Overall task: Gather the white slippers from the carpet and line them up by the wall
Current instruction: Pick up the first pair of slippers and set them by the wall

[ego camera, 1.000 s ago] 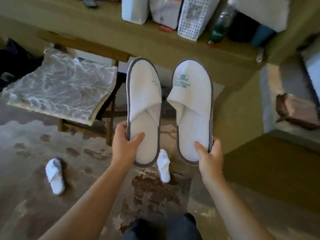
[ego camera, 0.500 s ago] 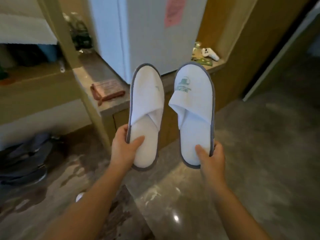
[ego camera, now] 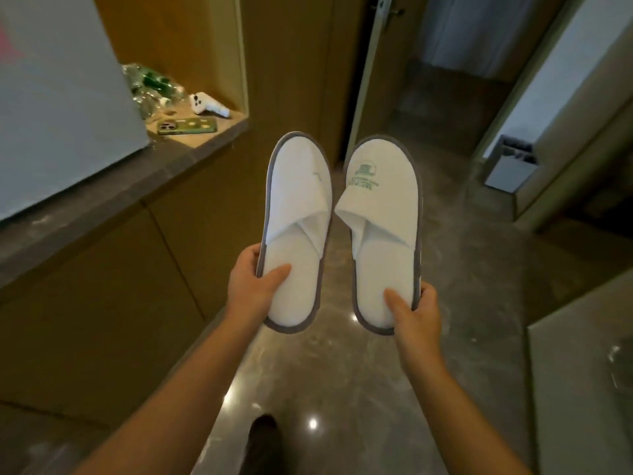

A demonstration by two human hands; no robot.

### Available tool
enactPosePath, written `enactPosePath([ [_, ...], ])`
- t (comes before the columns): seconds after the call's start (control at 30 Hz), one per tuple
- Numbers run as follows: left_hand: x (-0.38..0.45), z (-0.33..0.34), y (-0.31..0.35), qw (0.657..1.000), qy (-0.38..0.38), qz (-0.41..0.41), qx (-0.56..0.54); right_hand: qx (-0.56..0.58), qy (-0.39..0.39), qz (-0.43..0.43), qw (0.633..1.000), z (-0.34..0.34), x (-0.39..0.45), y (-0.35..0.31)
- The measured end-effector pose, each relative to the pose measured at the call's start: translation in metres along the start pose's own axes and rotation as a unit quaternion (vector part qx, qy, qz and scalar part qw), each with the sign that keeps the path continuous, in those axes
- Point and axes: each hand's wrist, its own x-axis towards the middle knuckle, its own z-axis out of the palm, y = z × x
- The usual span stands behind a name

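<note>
The fingers of both hands are hidden behind the soles, so only the thumbs and the backs of the palms are seen. A dark shape at the near edge of the floor (ego camera: pixel 342 389) is cut off and cannot be identified, and the clutter beside the phone (ego camera: pixel 187 126) on the counter (ego camera: pixel 113 197) at the left is too blurred to be named, apart from a small white object lying at the far end of the ledge. Both arms are stretched forward from the near edge and raised, with the slippers held up in the air side by side, toes pointing away, well above the glossy floor and not touching each other. The left hand (ego camera: pixel 250 289) is closed around the heel of the left slipper (ego camera: pixel 296 214), its thumb pressed on the insole; the right hand (ego camera: pixel 416 315) is closed on the heel of the right slipper (ego camera: pixel 382 217) in the same way. A green emblem with lines of green lettering is printed on the upper of the right slipper, but the words cannot be read. Both slippers are trimmed in grey.
</note>
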Motion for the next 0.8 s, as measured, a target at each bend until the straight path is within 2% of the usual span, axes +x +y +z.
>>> enactPosePath([
  [0.2,0.106,0.081,0.010,0.999,-0.042,-0.015,0.005,-0.001,0.041,0.007,0.999,0.004,0.120,0.001],
  [0.57,0.299,0.211,0.056,0.998,-0.051,-0.029,0.015,-0.002,0.044,0.007,0.999,0.027,0.351,-0.028],
  [0.67,0.336,0.250,0.053,0.999,-0.028,-0.036,0.019,-0.003,0.028,0.005,1.000,0.024,0.416,-0.026],
  [0.8,0.380,0.306,0.046,0.998,0.032,-0.059,0.004,-0.020,-0.033,-0.003,0.999,0.020,0.508,-0.021],
])
